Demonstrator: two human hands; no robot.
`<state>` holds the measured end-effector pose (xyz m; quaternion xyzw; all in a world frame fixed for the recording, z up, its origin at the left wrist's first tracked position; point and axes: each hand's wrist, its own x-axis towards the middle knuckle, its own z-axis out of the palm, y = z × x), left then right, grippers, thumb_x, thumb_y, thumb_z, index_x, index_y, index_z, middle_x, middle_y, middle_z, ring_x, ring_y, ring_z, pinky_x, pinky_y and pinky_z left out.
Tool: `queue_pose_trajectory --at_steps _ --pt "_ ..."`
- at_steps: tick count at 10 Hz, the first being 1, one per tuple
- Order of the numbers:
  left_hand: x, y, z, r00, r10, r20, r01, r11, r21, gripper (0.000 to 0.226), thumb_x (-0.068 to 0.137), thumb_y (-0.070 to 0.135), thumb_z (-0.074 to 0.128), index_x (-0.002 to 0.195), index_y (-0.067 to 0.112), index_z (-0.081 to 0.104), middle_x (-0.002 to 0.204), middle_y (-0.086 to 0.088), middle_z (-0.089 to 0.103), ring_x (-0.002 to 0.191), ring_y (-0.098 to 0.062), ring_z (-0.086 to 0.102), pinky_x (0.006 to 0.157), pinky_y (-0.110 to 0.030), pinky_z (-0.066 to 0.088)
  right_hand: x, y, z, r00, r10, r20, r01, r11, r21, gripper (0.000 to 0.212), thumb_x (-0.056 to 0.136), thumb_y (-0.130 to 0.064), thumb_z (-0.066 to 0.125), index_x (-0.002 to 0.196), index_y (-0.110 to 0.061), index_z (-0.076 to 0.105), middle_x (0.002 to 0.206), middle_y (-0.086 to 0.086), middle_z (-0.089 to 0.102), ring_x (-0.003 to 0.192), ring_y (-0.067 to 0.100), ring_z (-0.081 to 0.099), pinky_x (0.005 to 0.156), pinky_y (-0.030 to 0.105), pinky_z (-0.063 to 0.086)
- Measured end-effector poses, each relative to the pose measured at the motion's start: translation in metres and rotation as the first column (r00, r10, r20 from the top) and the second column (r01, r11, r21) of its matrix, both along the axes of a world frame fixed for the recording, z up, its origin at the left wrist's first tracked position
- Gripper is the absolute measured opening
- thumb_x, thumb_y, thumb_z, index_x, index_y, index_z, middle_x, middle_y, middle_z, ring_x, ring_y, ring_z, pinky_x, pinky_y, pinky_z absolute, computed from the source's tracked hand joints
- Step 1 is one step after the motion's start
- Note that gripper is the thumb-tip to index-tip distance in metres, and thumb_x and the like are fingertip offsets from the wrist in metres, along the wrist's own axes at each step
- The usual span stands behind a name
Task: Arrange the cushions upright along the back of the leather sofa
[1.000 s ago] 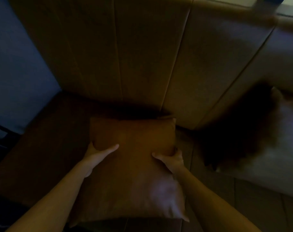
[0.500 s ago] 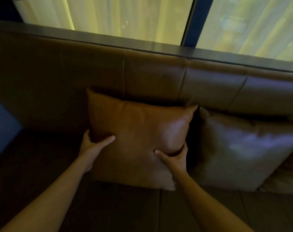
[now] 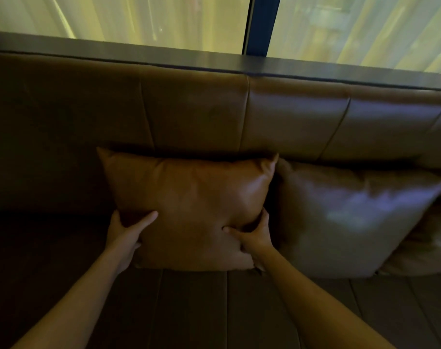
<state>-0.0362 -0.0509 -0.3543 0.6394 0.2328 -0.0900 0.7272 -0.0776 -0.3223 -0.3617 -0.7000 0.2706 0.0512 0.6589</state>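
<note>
A tan leather cushion (image 3: 189,205) stands upright on the sofa seat, leaning against the brown leather backrest (image 3: 194,114). My left hand (image 3: 127,233) grips its lower left edge, thumb on the front. On the lower right edge my right hand (image 3: 252,236) pinches the leather, which creases under the fingers. A darker grey-brown cushion (image 3: 348,217) leans against the backrest just to the right, its side touching the tan one. Another cushion (image 3: 438,238) shows partly behind it at the right edge.
The dark leather seat (image 3: 194,306) stretches in front of the cushions and to the left. A dark ledge (image 3: 164,55) runs along the backrest top, with lit curtains and a window post (image 3: 261,23) behind it.
The tan cushion went from lying flat on the seat to standing against the backrest. Both hands kept their hold on its lower edges, and the view has risen to show the window.
</note>
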Motion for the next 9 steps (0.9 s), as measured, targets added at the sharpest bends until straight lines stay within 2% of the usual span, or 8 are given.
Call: queue_pose_trajectory --at_steps 1,2,3,4,5,7,8,9 --pt "0.001 0.005 0.0 0.999 0.049 0.004 -0.049 0.999 0.014 0.106 0.063 0.029 0.083 0.151 0.034 0.023 0.156 -0.002 0.032 0.142 -0.034 0.031 0.107 -0.063 0.032 0.001 0.004 -0.001 1.0 0.013 -0.016 -0.013 1.0 0.01 0.119 0.062 -0.022 0.089 0.15 -0.035 0.009 0.151 0.005 0.032 0.132 0.03 0.04 0.092 0.055 0.052" --pt "0.002 0.007 -0.004 0.998 0.068 0.01 -0.068 0.997 0.038 0.101 0.069 0.026 0.081 0.151 0.034 0.023 0.156 -0.003 0.033 0.141 -0.034 0.032 0.107 -0.062 0.033 0.004 0.009 -0.002 0.995 0.051 -0.088 -0.047 0.998 0.046 0.114 0.068 -0.021 0.085 0.15 -0.036 0.007 0.15 0.006 0.032 0.108 0.022 0.046 0.059 0.036 0.055" --pt "0.001 0.008 -0.01 0.999 0.051 0.001 -0.051 0.997 0.065 0.103 0.069 0.03 0.081 0.152 0.035 0.02 0.157 -0.002 0.03 0.142 -0.034 0.031 0.108 -0.061 0.032 0.008 0.008 -0.007 0.981 0.105 -0.164 -0.109 0.994 -0.014 0.112 0.072 -0.029 0.082 0.15 -0.037 0.003 0.154 0.008 0.027 0.127 0.038 0.043 0.062 0.038 0.052" --pt "0.003 0.011 -0.01 1.0 -0.013 -0.024 0.015 0.995 0.1 0.114 0.062 0.041 0.081 0.152 0.039 0.011 0.159 -0.001 0.024 0.144 -0.034 0.026 0.109 -0.062 0.029 0.014 0.002 -0.011 0.969 0.146 -0.201 -0.164 0.984 -0.075 0.112 0.072 -0.035 0.081 0.15 -0.035 0.001 0.155 0.009 0.027 0.137 0.041 0.035 0.09 0.054 0.05" --pt "0.006 0.012 -0.004 0.997 -0.035 -0.073 0.043 0.992 0.119 0.114 0.065 0.04 0.081 0.153 0.036 0.009 0.16 -0.002 0.022 0.145 -0.034 0.024 0.111 -0.061 0.026 0.014 0.001 -0.006 0.968 0.141 -0.208 -0.16 0.984 -0.078 0.113 0.071 -0.035 0.082 0.151 -0.03 0.001 0.153 0.012 0.032 0.139 0.038 0.034 0.106 0.054 0.041" --pt "0.019 0.008 0.034 0.991 0.066 -0.115 -0.047 0.986 0.16 0.104 0.071 0.028 0.081 0.153 0.027 0.017 0.157 -0.007 0.029 0.141 -0.036 0.03 0.111 -0.059 0.029 0.02 0.009 0.03 0.923 0.15 -0.353 -0.194 0.977 -0.093 0.099 0.072 -0.036 0.08 0.149 -0.01 0.022 0.144 0.016 0.044 0.131 0.037 0.045 0.104 0.051 0.043" --pt "0.042 -0.003 0.078 0.995 0.088 -0.049 -0.079 0.984 0.16 0.097 0.076 0.031 0.077 0.153 0.027 0.019 0.156 -0.009 0.029 0.139 -0.038 0.032 0.109 -0.057 0.032 0.034 0.013 0.068 0.914 0.193 -0.356 -0.235 0.969 -0.08 0.075 0.084 -0.037 0.068 0.145 -0.007 0.035 0.138 0.018 0.051 0.123 0.036 0.053 0.097 0.044 0.046" --pt "0.06 -0.01 0.132 0.999 0.041 0.019 -0.043 0.989 0.138 0.077 0.08 0.033 0.072 0.147 0.024 0.035 0.149 -0.011 0.039 0.133 -0.036 0.04 0.107 -0.053 0.038 0.045 0.017 0.116 0.941 0.155 -0.301 -0.177 0.983 -0.048 0.078 0.089 -0.043 0.06 0.151 -0.016 0.021 0.146 0.017 0.044 0.112 0.035 0.058 0.091 0.046 0.046"
